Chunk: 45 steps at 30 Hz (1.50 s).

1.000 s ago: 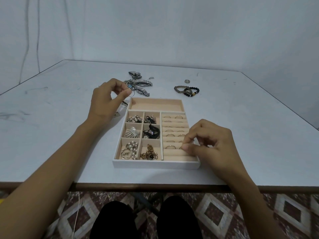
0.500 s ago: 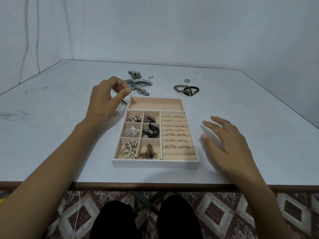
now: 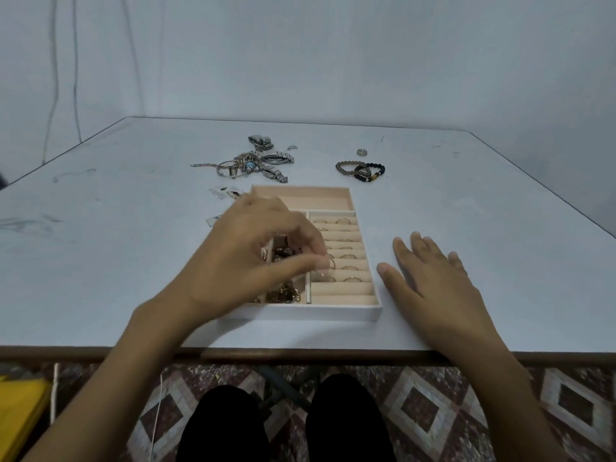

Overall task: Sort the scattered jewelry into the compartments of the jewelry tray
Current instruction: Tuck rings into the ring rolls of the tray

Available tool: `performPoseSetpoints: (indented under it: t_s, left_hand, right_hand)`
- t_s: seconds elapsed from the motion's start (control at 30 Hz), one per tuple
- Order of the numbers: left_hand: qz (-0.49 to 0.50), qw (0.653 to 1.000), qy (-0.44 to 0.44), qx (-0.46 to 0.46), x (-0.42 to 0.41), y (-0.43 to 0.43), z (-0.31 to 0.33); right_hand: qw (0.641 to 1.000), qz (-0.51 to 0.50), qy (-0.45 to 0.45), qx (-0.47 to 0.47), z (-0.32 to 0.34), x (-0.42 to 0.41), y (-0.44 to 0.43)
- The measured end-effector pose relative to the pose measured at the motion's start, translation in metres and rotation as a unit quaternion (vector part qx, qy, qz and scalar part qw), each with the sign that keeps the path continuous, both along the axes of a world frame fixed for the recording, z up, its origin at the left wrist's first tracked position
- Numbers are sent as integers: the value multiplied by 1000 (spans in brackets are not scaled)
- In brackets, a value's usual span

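The white jewelry tray (image 3: pixel 333 313) with beige lining lies near the table's front edge. My left hand (image 3: pixel 263 255) hovers over its left compartments and pinches a thin ring (image 3: pixel 331 264) between thumb and fingertips, just above the ring rolls (image 3: pixel 343 258) on the tray's right side. Several rings sit in those rolls. My right hand (image 3: pixel 430 278) rests flat on the table beside the tray's right wall, fingers spread. The long back compartment (image 3: pixel 306 200) holds nothing. My left hand hides most of the small left compartments.
Beyond the tray lies a tangled pile of silver watches and chains (image 3: pixel 256 161). Two bead bracelets (image 3: pixel 361 170) and a small ring (image 3: pixel 362 152) lie at the back right. Small clear bits (image 3: pixel 226 193) lie left of the tray. The table's front edge (image 3: pixel 300 356) is close to me.
My left hand has come from the pile behind the tray to over the tray's middle, carrying a ring. My right hand released the ring rolls and settled flat beside the tray.
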<state>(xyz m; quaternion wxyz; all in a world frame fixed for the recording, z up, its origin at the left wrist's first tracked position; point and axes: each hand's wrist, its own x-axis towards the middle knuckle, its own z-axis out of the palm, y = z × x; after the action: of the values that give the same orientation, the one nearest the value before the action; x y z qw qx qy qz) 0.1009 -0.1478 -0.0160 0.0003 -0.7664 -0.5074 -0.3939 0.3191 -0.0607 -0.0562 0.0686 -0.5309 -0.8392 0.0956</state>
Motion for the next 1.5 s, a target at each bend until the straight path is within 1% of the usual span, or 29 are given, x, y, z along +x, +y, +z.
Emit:
performPoseSetpoints:
  t_s: [0.17,0.33,0.5,0.6,0.8,1.17,1.3,1.37,1.43,1.5]
  left_hand:
    - [-15,998,61,-26,4,-1,-7]
    - [9,993,113,-17,4,-2,-6]
    - [29,985,168,15,7,-3,-6]
    - [19,983,184,22,7,-2,-7]
    - [-13,977,215,-5,3,-2,-2]
    - [-17,963,267,-34,-1,2,0]
    - [-30,963,265,-41,-3,4,-1]
    - [-36,967,249,-37,-5,3,-3]
    - [-36,978,202,-33,-8,2,-4]
    - [-18,992,126,-23,-19,2,-7]
  right_hand:
    - [1000,-6,9,-1,0,-1,0]
    - [1000,-4,15,-1,1,-1,-1]
    - [1000,-8,11,0,2,-1,-2]
    - [1000,-9,7,1,2,-1,-1]
    - [1000,-8,7,3,1,-1,-1]
    - [1000,-10,3,3,0,-1,1]
    - [1000,-10,-1,6,-1,-1,1]
    - [1000,-10,-3,7,-1,-1,1]
    - [1000,-9,-2,5,-1,-1,1]
    - [1000,-7,-3,6,0,-1,1]
